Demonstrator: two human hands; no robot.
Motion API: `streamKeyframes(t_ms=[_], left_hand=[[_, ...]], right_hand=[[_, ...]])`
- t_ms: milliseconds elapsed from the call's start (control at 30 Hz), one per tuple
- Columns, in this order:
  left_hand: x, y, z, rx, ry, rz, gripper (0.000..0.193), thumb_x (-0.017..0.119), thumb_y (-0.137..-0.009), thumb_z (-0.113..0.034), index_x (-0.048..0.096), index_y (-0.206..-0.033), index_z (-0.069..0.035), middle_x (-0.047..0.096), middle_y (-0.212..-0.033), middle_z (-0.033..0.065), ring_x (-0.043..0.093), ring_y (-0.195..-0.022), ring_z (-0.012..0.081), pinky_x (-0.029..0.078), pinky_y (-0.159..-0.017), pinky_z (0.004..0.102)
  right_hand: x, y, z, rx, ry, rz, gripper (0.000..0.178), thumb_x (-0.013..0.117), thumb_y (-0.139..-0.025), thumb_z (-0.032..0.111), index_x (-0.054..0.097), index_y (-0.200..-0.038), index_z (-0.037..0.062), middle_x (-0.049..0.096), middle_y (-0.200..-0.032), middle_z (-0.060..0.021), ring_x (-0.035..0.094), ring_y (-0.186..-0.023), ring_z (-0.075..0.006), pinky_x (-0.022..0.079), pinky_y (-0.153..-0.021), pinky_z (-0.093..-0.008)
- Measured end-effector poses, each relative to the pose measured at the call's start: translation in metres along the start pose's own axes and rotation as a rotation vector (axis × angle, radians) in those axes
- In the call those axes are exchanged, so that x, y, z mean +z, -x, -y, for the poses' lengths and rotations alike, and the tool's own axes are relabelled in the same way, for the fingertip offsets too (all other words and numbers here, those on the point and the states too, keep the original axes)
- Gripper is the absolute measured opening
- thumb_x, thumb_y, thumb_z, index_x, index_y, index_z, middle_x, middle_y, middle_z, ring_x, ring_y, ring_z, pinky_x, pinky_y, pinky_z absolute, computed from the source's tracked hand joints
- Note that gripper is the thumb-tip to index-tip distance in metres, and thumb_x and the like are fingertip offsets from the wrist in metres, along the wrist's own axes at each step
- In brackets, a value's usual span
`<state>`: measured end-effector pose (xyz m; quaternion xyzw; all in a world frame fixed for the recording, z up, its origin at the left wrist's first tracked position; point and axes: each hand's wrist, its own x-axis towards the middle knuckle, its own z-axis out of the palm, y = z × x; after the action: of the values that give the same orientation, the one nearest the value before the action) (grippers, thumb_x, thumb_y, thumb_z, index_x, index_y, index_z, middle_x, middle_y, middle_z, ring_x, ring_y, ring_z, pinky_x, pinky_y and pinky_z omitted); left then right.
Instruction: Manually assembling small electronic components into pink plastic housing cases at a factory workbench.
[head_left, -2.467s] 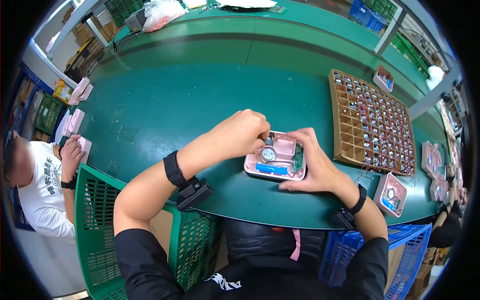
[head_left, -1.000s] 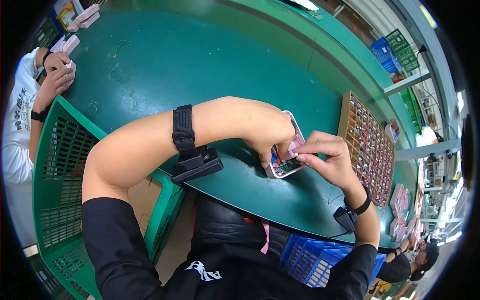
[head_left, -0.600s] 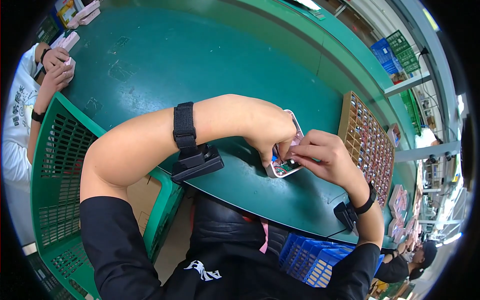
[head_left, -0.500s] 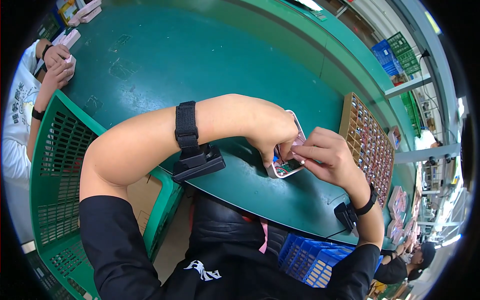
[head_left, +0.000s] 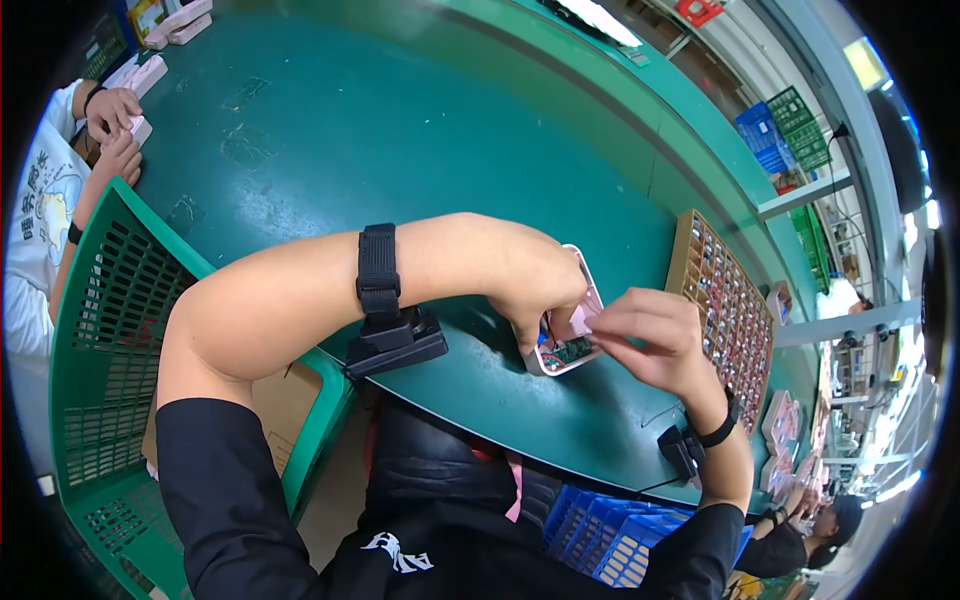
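Note:
A small pink open case with a green circuit board inside lies near the front edge of the green table. My left hand comes across from the left and covers the case's left half, its fingers gripping the rim. My right hand is at the case's right edge, fingertips pinched over the board. What the fingertips hold is too small to tell. Both wrists carry black strapped devices.
A wooden tray of many small compartments stands right of the case. A green plastic crate is at my left, a blue crate below my right arm. Another person's hands work at the far left. Pink cases lie at the right.
The view swung from straight over the case to a leftward tilt. My right hand has shifted a little at the case's right edge; my left hand stays on the case.

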<state>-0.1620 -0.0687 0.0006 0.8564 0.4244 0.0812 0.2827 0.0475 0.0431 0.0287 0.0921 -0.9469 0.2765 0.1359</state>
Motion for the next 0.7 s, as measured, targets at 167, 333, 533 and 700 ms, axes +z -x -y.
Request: streamKeyframes(t_ms=[167, 333, 533, 700], left_hand=[[-0.003, 0.003, -0.005, -0.038, 0.035, 0.027, 0.039, 0.085, -0.078, -0.030, 0.081, -0.115, -0.019, 0.078, -0.091, 0.0099, 0.073, -0.083, 0.0314, 0.056, -0.075, 0.0438], [-0.005, 0.004, -0.002, -0.054, 0.079, 0.049, 0.036, 0.084, -0.079, -0.029, 0.081, -0.113, -0.017, 0.078, -0.092, 0.0094, 0.072, -0.083, 0.0314, 0.055, -0.075, 0.0441], [0.001, 0.003, 0.015, 0.029, 0.171, 0.043, 0.033, 0.084, -0.081, -0.025, 0.081, -0.113, -0.016, 0.078, -0.096, 0.0089, 0.071, -0.086, 0.0300, 0.054, -0.077, 0.0430], [-0.009, 0.007, 0.013, -0.086, 0.202, 0.084, 0.034, 0.084, -0.081, -0.024, 0.081, -0.115, -0.017, 0.079, -0.104, 0.0072, 0.071, -0.093, 0.0280, 0.055, -0.081, 0.0414]], right_hand=[[0.001, 0.002, 0.001, 0.013, 0.003, 0.036, 0.025, 0.084, -0.075, 0.001, 0.080, -0.098, 0.0073, 0.070, -0.083, -0.0077, 0.069, -0.071, -0.0249, 0.054, -0.060, -0.0348], [0.003, -0.006, -0.005, 0.077, 0.041, 0.235, 0.019, 0.082, -0.074, 0.004, 0.079, -0.092, 0.0090, 0.063, -0.082, -0.0059, 0.065, -0.073, -0.0250, 0.051, -0.060, -0.0380], [0.010, -0.021, -0.001, -0.007, 0.116, 0.385, 0.009, 0.077, -0.077, 0.009, 0.072, -0.083, 0.0071, 0.059, -0.086, -0.0052, 0.064, -0.078, -0.0258, 0.051, -0.062, -0.0405], [0.009, -0.028, 0.002, 0.035, 0.141, 0.461, 0.015, 0.080, -0.073, 0.007, 0.076, -0.088, 0.0071, 0.063, -0.089, -0.0065, 0.066, -0.082, -0.0262, 0.053, -0.067, -0.0389]])
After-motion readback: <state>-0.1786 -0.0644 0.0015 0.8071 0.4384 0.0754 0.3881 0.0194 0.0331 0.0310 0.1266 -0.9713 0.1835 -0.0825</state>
